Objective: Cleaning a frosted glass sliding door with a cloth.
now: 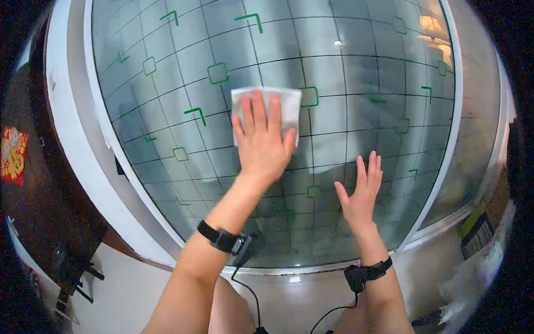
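Note:
A folded white cloth (267,92) lies flat against a glass door panel (325,121) patterned with dark grid lines and green squares and corner marks. My left hand (265,142) holds it there under the palm, fingers spread and pointing up. Lower and to the right, my right hand (362,194) has its fingers apart and nothing in it. Whether its palm touches the glass, I cannot tell. Each wrist wears a black strap with a small device, and a cable runs down from each.
A white frame (443,175) surrounds the panel, with another glass panel (471,137) to its right. Pale floor (117,288) meets the bottom rail. At left are a dark wooden surface (46,167) and a red-and-gold decoration (13,155). A lit lamp (431,27) shows at upper right.

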Action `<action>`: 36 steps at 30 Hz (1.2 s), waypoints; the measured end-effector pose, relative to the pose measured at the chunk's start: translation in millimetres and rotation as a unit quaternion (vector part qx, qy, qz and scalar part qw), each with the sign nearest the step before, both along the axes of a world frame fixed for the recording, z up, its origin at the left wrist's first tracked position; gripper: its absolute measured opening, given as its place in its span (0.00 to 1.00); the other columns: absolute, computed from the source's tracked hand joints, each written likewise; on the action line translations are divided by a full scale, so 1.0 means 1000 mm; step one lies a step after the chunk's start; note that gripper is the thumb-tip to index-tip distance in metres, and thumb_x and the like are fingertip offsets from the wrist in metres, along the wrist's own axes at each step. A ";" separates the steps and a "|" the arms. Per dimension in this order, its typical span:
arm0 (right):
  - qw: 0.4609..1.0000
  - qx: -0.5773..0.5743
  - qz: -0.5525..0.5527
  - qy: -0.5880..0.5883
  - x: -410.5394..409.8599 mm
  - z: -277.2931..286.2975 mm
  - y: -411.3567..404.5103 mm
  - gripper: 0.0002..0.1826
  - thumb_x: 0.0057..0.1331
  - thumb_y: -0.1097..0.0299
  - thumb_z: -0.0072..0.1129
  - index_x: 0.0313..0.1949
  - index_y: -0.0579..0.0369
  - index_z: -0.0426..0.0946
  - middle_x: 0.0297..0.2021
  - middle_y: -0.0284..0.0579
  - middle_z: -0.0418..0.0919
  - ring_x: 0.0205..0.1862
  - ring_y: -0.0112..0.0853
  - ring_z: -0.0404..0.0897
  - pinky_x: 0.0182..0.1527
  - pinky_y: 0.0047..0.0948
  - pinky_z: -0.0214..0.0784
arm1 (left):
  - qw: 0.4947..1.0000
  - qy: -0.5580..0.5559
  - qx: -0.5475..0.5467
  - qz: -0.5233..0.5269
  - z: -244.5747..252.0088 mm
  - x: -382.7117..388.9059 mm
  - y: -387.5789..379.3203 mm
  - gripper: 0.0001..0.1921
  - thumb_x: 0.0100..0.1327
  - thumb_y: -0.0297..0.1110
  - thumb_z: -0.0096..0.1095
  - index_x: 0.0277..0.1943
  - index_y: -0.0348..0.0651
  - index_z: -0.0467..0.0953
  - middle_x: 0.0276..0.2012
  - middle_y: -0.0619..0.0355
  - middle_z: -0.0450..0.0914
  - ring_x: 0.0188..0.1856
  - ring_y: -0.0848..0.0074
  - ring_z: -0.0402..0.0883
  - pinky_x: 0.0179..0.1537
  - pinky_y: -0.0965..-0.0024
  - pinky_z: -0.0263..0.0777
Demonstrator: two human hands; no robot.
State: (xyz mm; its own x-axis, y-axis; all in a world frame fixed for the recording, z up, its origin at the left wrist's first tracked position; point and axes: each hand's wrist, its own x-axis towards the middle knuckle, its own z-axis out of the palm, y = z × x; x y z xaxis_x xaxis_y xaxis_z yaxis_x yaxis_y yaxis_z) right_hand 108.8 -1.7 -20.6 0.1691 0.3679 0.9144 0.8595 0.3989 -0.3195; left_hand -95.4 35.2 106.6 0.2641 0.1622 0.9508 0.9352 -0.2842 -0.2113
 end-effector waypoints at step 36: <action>1.000 0.014 0.014 -0.012 -0.061 0.021 0.005 0.45 0.51 0.64 0.71 0.67 0.44 0.59 0.72 0.55 0.43 0.73 0.54 0.41 0.68 0.63 0.34 | 0.994 -0.017 0.108 0.027 0.115 -0.088 0.023 0.36 0.63 0.49 0.53 0.70 0.44 0.53 0.71 0.37 0.46 0.72 0.40 0.43 0.65 0.34 0.40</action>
